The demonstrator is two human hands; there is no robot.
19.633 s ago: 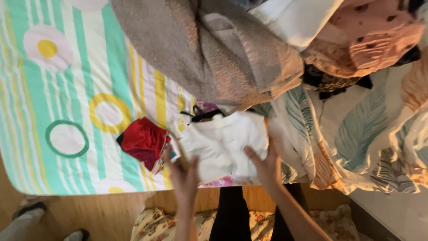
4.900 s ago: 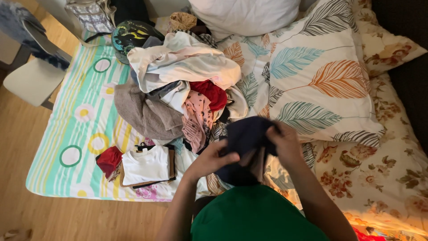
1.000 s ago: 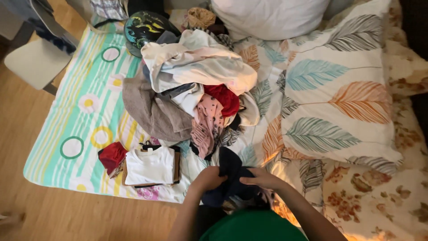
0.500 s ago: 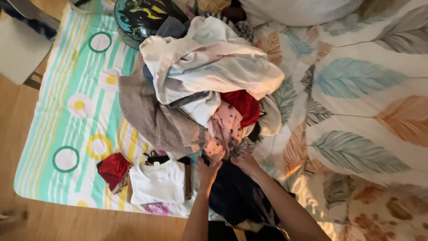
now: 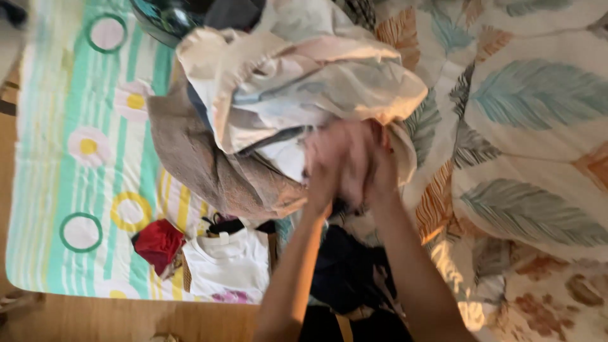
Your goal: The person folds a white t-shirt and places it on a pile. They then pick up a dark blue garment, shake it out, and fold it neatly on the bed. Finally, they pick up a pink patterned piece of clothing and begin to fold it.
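Both arms reach up from the bottom edge into a heap of clothes on the bed. My left hand (image 5: 322, 185) and my right hand (image 5: 382, 170) are pressed close together around a pink garment (image 5: 342, 147) in the middle of the heap; motion blur hides the fingers. A large cream garment (image 5: 304, 82) lies on top of the heap, with a grey-brown towel (image 5: 202, 166) to its left. Under my forearms, a dark navy garment (image 5: 345, 269) lies at the bed's near edge.
A folded white shirt (image 5: 225, 269) and a folded red piece (image 5: 158, 244) lie on the striped green sheet (image 5: 76, 158) at the near left. A leaf-patterned duvet (image 5: 525, 126) covers the right side. Wooden floor (image 5: 126, 320) runs along the bottom left.
The navy garment has been put down at the bed's edge. Both hands have moved up into the heap and closed on the pink garment. The camera has come closer.
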